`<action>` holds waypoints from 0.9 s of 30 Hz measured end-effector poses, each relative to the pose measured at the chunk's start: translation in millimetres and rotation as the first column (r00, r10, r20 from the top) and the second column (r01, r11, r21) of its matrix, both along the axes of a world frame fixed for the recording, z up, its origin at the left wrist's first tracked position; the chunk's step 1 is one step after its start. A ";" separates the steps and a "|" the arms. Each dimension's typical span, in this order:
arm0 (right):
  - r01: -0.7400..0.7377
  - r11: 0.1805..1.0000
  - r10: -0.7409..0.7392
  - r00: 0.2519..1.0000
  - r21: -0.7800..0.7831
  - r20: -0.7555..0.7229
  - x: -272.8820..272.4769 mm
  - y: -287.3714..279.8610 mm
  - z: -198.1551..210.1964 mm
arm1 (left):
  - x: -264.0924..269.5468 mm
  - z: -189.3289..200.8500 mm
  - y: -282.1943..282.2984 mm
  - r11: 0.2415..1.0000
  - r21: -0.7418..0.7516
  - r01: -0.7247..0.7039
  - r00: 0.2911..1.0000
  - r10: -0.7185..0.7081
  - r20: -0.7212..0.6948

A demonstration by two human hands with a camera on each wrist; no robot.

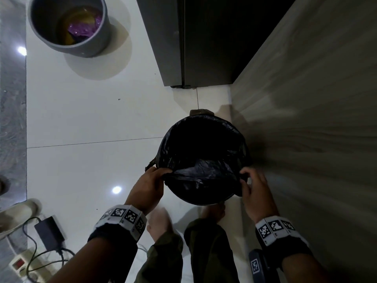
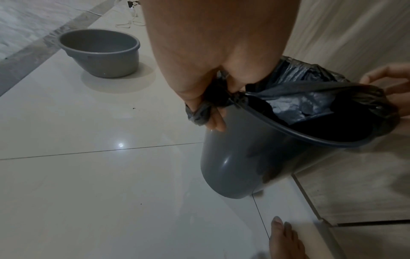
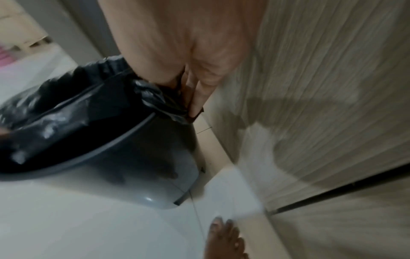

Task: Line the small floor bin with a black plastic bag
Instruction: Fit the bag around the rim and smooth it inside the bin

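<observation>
White shiny floor tiles (image 1: 81, 119) fill most of the view, with a wooden wall (image 1: 306, 99) on the right side. Far to the left sits a second grey bin (image 1: 69, 25) with purple and yellow rubbish in it. Near the person's left foot lie a power strip (image 1: 19, 264) and a black charger (image 1: 49, 229).

Next comes the left hand (image 1: 148, 186). Its fingers are curled tight around a bunched bit of the black plastic bag (image 1: 202, 176), just at the left side of the rim. The wrist view shows the bag scrunched in that fist, pulled over the outside of the small floor bin (image 2: 241, 157).

That bin stands on the floor close to the wooden wall, in front of the person's feet. The bag is already inside it. At the far side it is folded over the rim, but the near edge still stretches straight across the opening.

On the right, the right hand (image 1: 256, 188) pinches the bag's edge at the right rim. That wrist view is blurry, so the grip looks like a thumb-and-finger pinch, but I am not sure.

The bag is thin, soft and very light. It can slip or tear if pulled hard. I think the best place to hold it is the top edge, one hand on each side, then stretch it down over the near rim.
</observation>
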State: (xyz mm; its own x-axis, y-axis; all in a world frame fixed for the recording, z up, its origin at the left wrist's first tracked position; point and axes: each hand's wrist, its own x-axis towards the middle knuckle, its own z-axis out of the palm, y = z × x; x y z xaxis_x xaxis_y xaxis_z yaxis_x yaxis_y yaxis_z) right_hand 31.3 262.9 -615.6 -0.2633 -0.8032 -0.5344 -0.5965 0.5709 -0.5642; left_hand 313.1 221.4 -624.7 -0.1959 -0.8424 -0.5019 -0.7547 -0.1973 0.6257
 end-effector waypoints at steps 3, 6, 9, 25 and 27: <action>-0.097 0.993 0.094 0.995 0.073 0.040 1.4 6.7 5.5 | 2.4 0.2 1.6 0.999 -0.040 0.004 1.000 -0.004 -0.007; -0.129 0.989 0.127 0.991 0.069 0.044 -1.4 15.2 5.4 | 2.3 2.3 7.1 0.997 -0.073 -0.037 0.998 0.033 -0.057; -0.047 0.998 0.045 0.998 -0.047 -0.046 -3.5 16.9 0.7 | -0.1 5.0 14.1 0.992 -0.106 -0.072 0.994 0.063 -0.084; -0.037 0.999 0.037 0.995 -0.007 0.095 3.5 27.0 4.2 | -4.1 16.3 11.2 0.995 -0.085 0.058 0.971 -0.036 0.235; -0.120 0.993 0.120 0.991 0.000 0.065 4.4 24.2 6.2 | -7.3 15.9 12.3 0.993 -0.088 0.080 0.943 -0.046 0.329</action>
State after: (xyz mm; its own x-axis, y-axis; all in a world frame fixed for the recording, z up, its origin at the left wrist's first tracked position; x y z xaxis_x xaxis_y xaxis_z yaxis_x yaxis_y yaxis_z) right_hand 35.8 287.1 -609.4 -0.1300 -0.8246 -0.5505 -0.6230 0.4999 -0.6016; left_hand 305.9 233.7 -608.8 -0.0901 -0.8823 -0.4620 -0.9292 -0.0925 0.3578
